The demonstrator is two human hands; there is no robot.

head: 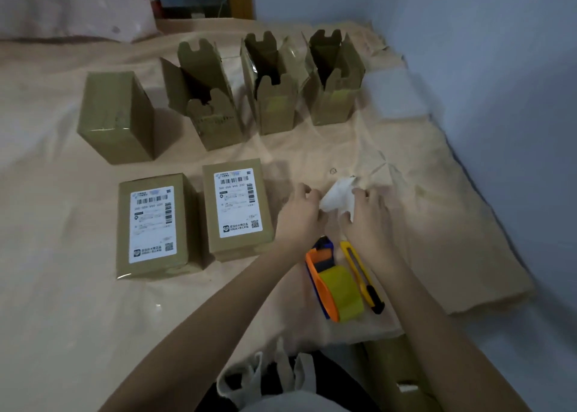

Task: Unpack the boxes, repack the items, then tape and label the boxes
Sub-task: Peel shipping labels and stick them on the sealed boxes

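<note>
Label sheet (338, 197), white, crumpled, pinched between left hand (301, 213) and right hand (370, 216), fingers curled on its edges; tape dispenser (332, 282), yellow cutter (362, 275) just beneath wrists.

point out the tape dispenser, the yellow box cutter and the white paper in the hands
tape dispenser (335, 282), head view, on its yellow tape roll
yellow box cutter (356, 263), head view, on the yellow handle
white paper (338, 197), head view, mid-sheet

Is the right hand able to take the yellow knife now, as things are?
Probably not at once: the right hand and the left hand both hold the white paper. The yellow knife lies uncovered just under the right wrist, so once the paper is released the way looks free.
</note>
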